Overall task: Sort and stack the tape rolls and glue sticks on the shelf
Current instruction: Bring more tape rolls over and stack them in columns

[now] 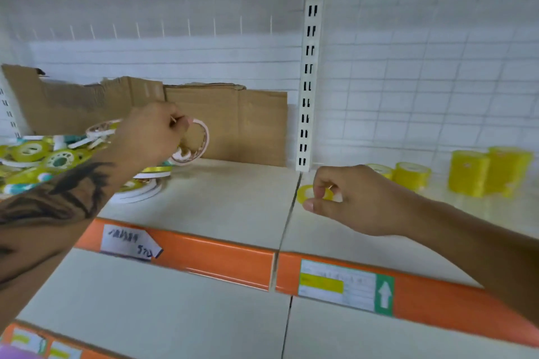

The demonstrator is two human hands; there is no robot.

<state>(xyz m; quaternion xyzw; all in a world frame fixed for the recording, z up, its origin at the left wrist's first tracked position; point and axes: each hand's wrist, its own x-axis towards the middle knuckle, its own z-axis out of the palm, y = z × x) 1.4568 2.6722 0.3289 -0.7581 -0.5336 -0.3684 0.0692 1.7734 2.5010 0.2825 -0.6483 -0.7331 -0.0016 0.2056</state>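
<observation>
Pinching a small yellow tape roll [313, 194] at frame centre, the right hand [347, 201] held a light, stiff, probably slippery ring best taken across its rim, while the left hand [151, 134] gripped a thin white-rimmed tape ring [201, 137] upper left.

A large white-rimmed tape roll [192, 140] stands on edge, gripped by the left hand [151, 134] before a jumbled heap of yellow and white tape rolls [43, 157] at the shelf's [233, 198] left. The right hand [347, 198] pinches a small yellow tape roll [306, 194] upright. Stacked yellow rolls [466, 175] stand upright far right.
</observation>
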